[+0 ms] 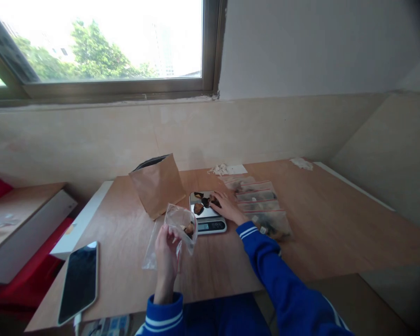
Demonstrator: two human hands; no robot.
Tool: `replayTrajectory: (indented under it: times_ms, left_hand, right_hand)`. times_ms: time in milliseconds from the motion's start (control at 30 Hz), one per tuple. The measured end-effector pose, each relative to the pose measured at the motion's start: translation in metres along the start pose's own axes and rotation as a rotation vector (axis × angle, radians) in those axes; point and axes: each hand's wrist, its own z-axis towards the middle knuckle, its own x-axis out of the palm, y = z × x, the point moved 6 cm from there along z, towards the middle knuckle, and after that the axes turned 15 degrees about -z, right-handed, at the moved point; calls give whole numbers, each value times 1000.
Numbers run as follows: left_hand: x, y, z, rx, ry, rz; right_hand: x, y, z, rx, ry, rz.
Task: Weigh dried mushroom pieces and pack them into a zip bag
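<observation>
My left hand is closed on a clear plastic zip bag, with its mouth spread and a few brown dried pieces inside. Just right of the bag is a small digital kitchen scale. Several dark brown, dried-looking slices lie on its shiny plate. My right hand reaches over the plate's right side, its fingertips closed around one dark brown slice. Another flat clear bag lies beneath my left hand.
A brown paper bag stands open behind the left hand. Several filled zip bags overlap right of the scale. White scraps and a white card lie at the back. A tablet with a cable rests at the left edge.
</observation>
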Motion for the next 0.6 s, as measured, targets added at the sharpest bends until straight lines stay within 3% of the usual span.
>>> replayTrajectory:
  times_ms: [233,333,467,533,600]
  left_hand:
    - [-2,8,0,-32,7,16]
    - [-3,10,-1,-23,1,26]
    - [-2,18,-4,-49,-23,31]
    - [0,23,-5,-82,-27,24]
    - [2,25,-6,-102,-11,18]
  right_hand:
    - [2,-3,-5,53,-34,-10]
    - [-14,6,-8,56,-92,81]
    - [-64,46,-16,73,-273,401]
    - [-86,76,-18,19,-259,586]
    - [-99,104,-19,-91,-145,680]
